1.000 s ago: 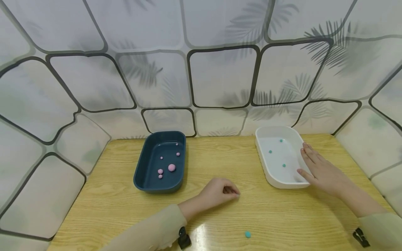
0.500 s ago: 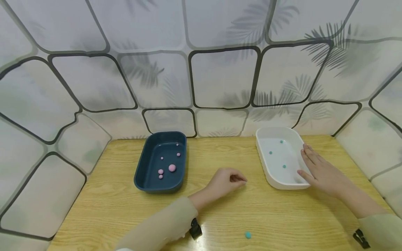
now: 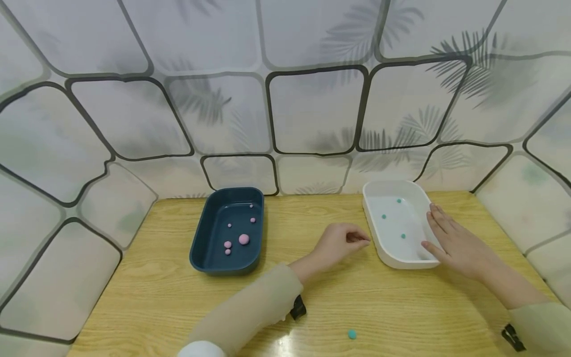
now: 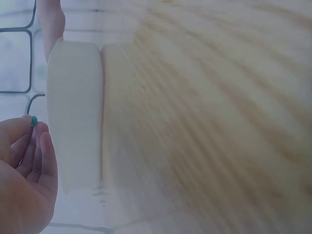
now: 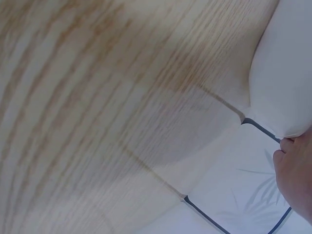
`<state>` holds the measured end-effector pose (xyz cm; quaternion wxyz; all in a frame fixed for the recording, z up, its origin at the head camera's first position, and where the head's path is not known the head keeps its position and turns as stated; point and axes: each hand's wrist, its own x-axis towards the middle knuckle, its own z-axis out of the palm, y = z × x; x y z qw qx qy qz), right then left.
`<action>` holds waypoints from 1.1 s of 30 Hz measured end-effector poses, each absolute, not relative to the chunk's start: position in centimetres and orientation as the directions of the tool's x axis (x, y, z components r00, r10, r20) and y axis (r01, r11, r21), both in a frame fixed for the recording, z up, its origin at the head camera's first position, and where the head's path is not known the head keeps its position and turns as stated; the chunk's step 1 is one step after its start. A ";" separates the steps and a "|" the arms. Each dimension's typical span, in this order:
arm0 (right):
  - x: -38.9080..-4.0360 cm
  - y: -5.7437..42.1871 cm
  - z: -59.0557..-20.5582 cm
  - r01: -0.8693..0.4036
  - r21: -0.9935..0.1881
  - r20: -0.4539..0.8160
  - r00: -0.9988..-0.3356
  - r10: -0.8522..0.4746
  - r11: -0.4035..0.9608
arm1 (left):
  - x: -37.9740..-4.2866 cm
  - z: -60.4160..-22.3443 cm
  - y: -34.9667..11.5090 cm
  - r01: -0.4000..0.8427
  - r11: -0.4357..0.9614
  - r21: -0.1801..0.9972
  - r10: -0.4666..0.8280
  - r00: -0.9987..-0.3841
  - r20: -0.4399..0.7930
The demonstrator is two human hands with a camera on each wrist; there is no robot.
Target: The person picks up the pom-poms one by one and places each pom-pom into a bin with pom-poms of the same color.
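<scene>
My left hand [image 3: 341, 245] pinches a small teal ball [image 4: 34, 120] between thumb and finger, just left of the white tray [image 3: 387, 250]. In the head view that ball is hidden by the fingers. Against the tray's right rim lies my right hand [image 3: 459, 243], its fingers straight. Three small teal balls, one of them a teal dot [image 3: 403, 236], lie inside the white tray. Another teal ball [image 3: 352, 334] sits on the table near the front.
A dark blue tray [image 3: 200, 248] stands at the left, with several pink balls [image 3: 244, 239] of different sizes in it. The wooden table [image 3: 308, 208] meets a patterned cloth wall [image 3: 316, 114] behind both trays.
My left hand has moved right and a little farther back, up close to the white tray. The right hand and both trays have stayed where they were.
</scene>
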<state>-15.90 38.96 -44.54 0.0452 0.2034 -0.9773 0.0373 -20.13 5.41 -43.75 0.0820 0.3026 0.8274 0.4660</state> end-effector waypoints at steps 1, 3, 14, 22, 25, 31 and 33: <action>-15.9 39.0 -44.5 -0.403 -0.049 0.107 -0.912 -0.396 0.914 | -20.3 -43.6 5.7 0.422 0.379 0.823 0.576 -0.804 0.148; -15.9 39.0 -44.5 -0.405 -0.045 0.105 -0.911 -0.399 0.913 | -20.5 -43.3 6.4 0.407 0.371 0.835 0.569 -0.810 0.142; -15.9 38.7 -44.2 -0.398 -0.044 0.104 -0.914 -0.392 0.916 | -22.2 -41.9 9.6 0.318 0.317 0.894 0.490 -0.861 0.133; -15.9 38.8 -44.3 -0.397 -0.064 0.089 -0.916 -0.391 0.916 | -23.4 -41.4 11.1 0.316 0.329 0.890 0.440 -0.885 0.152; -15.9 38.9 -44.3 -0.402 -0.064 0.105 -0.913 -0.394 0.913 | -23.8 -41.6 11.5 0.311 0.337 0.889 0.421 -0.894 0.153; -15.8 38.6 -44.2 -0.394 -0.076 0.095 -0.917 -0.387 0.916 | -24.4 -42.0 12.5 0.244 0.324 0.914 0.362 -0.925 0.118; -15.8 38.6 -44.2 -0.399 -0.076 0.105 -0.915 -0.390 0.914 | -24.5 -42.1 12.7 0.220 0.328 0.919 0.343 -0.934 0.101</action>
